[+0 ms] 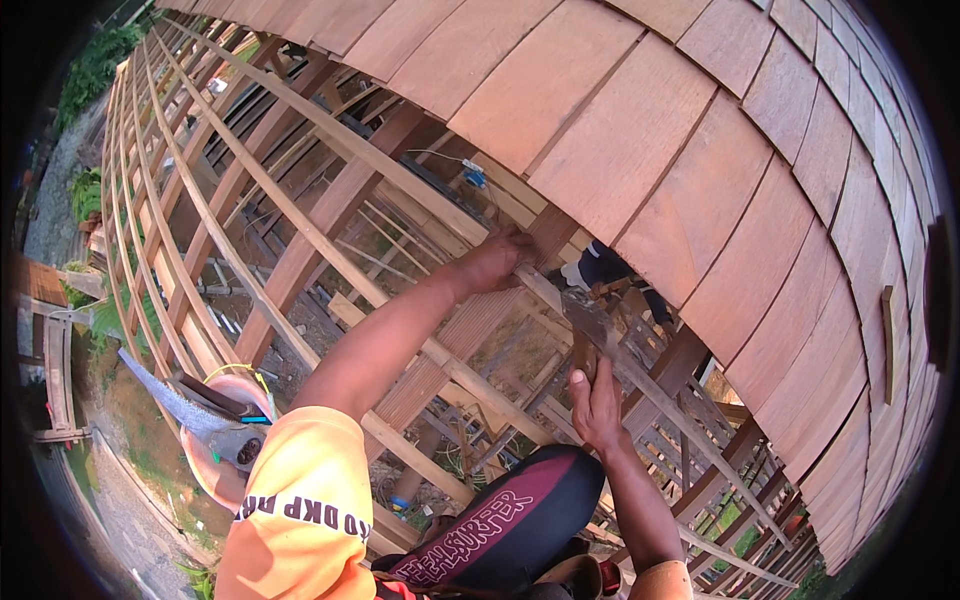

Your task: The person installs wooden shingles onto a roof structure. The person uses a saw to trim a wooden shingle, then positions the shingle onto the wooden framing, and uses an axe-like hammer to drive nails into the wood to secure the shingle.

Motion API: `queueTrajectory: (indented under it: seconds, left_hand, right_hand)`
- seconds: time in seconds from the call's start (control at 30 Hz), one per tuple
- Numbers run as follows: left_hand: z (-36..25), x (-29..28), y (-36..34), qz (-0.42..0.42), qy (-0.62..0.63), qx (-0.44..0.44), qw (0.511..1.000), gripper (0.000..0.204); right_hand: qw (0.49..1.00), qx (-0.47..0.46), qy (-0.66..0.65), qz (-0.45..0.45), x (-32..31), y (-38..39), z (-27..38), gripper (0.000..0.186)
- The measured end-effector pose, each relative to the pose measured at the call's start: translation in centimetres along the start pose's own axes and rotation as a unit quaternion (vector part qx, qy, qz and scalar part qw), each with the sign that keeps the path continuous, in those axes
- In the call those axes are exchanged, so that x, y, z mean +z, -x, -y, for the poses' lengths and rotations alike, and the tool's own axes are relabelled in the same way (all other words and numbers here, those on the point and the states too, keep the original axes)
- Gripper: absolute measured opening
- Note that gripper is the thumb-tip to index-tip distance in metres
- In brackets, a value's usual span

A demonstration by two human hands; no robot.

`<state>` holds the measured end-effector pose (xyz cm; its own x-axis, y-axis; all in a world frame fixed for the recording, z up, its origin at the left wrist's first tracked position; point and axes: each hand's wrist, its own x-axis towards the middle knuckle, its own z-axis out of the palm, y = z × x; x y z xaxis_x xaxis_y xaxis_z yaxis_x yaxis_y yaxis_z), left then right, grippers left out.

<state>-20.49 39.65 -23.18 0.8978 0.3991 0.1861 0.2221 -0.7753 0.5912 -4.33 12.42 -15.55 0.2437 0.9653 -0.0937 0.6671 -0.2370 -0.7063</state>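
My left hand (495, 262) is closed on a thin wooden batten (420, 190) where it crosses a broad brown rafter (470, 330); the fingertips are partly hidden. To its right, my right hand (600, 408) grips the wooden handle of a hammer (590, 322). The hammer's grey metal head lies over the batten, close to the lower edge of the wooden shingles (620, 140); its exact shape is hard to make out. My bent knee (530, 510), in dark leggings, is below and between my forearms.
Open gaps between battens and rafters show the ground far below. At left hangs a pinkish bucket (212, 470) holding a handsaw (165, 392) and other items. Dark blue and white cloth (598, 265) shows beneath the shingles. A loose wood strip (888, 345) lies on the shingles.
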Motion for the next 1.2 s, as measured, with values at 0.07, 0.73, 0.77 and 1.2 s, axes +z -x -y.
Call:
queueTrajectory:
  seconds: [0.07,0.73,0.77,1.2]
  left_hand:
    - [0.2,0.2,-0.3,-0.016,-0.016,0.023,0.999,0.041]
    - [0.1,-0.3,0.2,-0.002,-0.005,-0.007,1.0,0.046]
    - [0.2,0.0,-0.1,-0.03,-0.025,0.022,0.999,0.044]
    - [0.1,0.5,0.2,-0.036,-0.045,0.005,0.998,0.052]
  right_hand:
    - [0.99,-0.105,-0.086,-0.027,0.6,-0.6,0.3,0.034]
    - [0.999,0.019,-0.026,-0.025,3.0,-2.9,0.8,0.043]
    - [0.999,0.022,-0.027,-0.02,3.1,-2.6,0.4,0.043]
    - [0.969,-0.164,-0.164,-0.09,4.0,-1.4,1.5,0.038]
